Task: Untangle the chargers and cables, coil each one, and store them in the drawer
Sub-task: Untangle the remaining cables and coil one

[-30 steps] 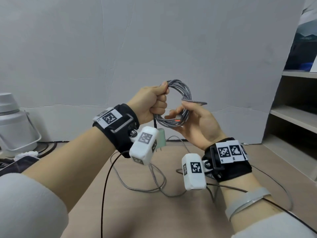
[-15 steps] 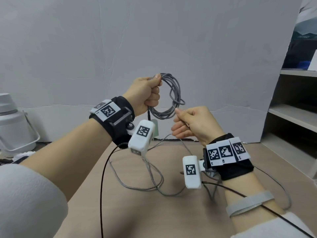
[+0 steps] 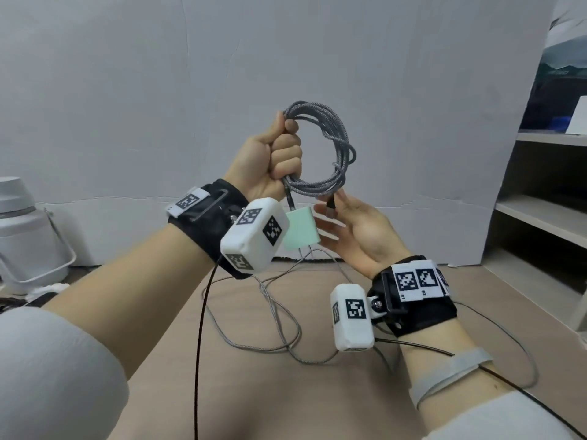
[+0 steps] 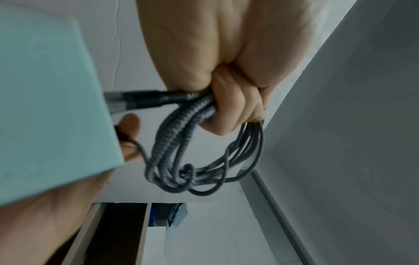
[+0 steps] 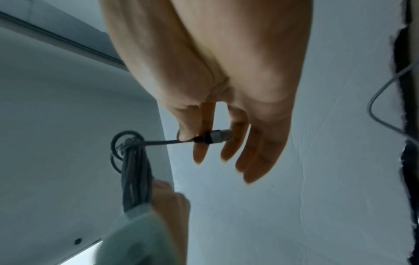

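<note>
My left hand (image 3: 279,160) grips a coil of grey braided cable (image 3: 330,150) in its fist, held up in front of the wall. A mint-green charger block (image 3: 300,230) hangs from the cable just below that fist; the left wrist view shows the charger block (image 4: 49,107) with the black plug in it and the cable coil (image 4: 186,161). My right hand (image 3: 346,223) pinches the cable's free end plug (image 3: 330,206) between thumb and forefinger, just under the coil. In the right wrist view the end plug (image 5: 217,138) shows silver and the other fingers stay straight.
Two thinner grey cables (image 3: 273,325) lie tangled on the tan floor (image 3: 286,401) below my hands. A white container (image 3: 22,236) stands at the left by the wall. Wooden shelves (image 3: 546,217) rise at the right. A thin black wire (image 3: 200,344) hangs from my left wrist.
The left hand has lifted the coil a little higher. The right hand has turned palm up below the coil and now pinches the end plug.
</note>
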A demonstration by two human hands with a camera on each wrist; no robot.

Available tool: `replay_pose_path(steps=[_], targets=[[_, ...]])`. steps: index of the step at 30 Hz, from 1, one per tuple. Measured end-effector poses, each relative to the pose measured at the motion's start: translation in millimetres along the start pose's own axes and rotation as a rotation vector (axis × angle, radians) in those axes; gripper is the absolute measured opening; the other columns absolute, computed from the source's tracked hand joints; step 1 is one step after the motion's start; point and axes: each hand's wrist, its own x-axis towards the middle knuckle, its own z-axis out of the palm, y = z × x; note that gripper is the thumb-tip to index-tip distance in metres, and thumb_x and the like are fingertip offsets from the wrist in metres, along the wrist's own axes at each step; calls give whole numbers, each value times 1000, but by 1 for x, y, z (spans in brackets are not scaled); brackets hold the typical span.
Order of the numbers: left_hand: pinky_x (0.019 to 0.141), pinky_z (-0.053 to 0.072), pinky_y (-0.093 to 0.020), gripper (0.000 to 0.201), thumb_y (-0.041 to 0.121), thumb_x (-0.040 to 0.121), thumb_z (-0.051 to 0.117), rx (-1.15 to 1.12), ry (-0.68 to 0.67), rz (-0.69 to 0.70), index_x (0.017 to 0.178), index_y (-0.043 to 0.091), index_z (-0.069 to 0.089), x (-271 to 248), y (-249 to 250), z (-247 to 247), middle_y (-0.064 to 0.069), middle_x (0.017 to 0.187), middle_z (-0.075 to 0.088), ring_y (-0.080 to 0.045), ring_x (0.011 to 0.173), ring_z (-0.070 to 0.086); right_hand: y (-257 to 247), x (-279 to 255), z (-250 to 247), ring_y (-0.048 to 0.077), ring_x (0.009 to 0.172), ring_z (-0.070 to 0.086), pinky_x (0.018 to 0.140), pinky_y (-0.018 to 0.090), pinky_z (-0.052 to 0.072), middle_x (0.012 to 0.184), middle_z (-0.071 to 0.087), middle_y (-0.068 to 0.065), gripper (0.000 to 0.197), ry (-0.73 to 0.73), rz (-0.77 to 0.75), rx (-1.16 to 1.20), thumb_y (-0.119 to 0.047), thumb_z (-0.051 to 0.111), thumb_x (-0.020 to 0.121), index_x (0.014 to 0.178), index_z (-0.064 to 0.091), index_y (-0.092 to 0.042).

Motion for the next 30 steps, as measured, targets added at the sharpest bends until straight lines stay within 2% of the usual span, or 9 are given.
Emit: replay_pose_path(steps=[3,5,9,13,17,20,24,27,30], targets=[[29,17,-20,44,36,109,35,-28,-9,-13,78,9,52,-3,-9,2,12,60,14,-3,43,10,-5,-5,9,19,77,50,71,34,50,84,54,2,16,79,-54,-65,-27,55,103,99,66,-16],[30,15,-20,45,37,109,34,4,-1,-18,78,10,52,-8,-15,5,12,60,13,-3,43,9,-9,-11,12,16,67,44,64,29,46,77,48,1,15,87,-62,-76,-21,50,104,105,62,-11],[30,15,-20,42,37,109,33,67,44,40,78,13,48,-20,-24,18,11,59,10,-5,44,7,-15,-32,21,20,63,54,65,33,50,76,54,9,17,94,-56,-30,-12,45,106,114,57,-5],[29,16,-15,38,38,109,35,187,80,80,79,16,45,-32,-34,29,10,47,21,-4,42,8,-25,-58,23,34,92,70,92,43,55,97,73,18,27,66,-72,30,-8,43,105,112,67,2],[30,17,-14,37,37,109,35,311,124,122,79,18,43,-43,-57,42,11,48,23,-1,35,20,-36,-92,12,38,124,60,93,40,47,122,69,21,40,16,-10,58,-19,35,99,114,66,1],[31,17,-14,36,37,109,37,338,169,164,79,18,42,-49,-79,57,11,49,23,-1,36,19,-46,-122,3,33,115,63,92,41,41,126,66,22,38,-22,-4,68,-31,41,92,104,65,-3],[33,20,-15,35,36,109,38,395,148,169,80,16,42,-54,-119,86,10,50,22,-2,37,18,-49,-148,-10,28,102,62,83,37,44,102,69,12,14,136,-56,28,-23,64,92,92,69,-10],[38,22,-16,35,36,108,39,372,82,130,80,15,43,-56,-148,106,8,53,20,-5,41,18,-55,-169,-26,19,83,63,74,30,46,87,71,7,17,279,-131,111,-14,65,93,81,77,-13],[42,26,-18,36,35,108,38,312,46,87,80,14,44,-55,-177,122,7,57,19,-7,44,20,-68,-197,-45,12,72,58,72,27,40,81,65,2,19,309,-192,228,-19,60,97,86,75,-14]])
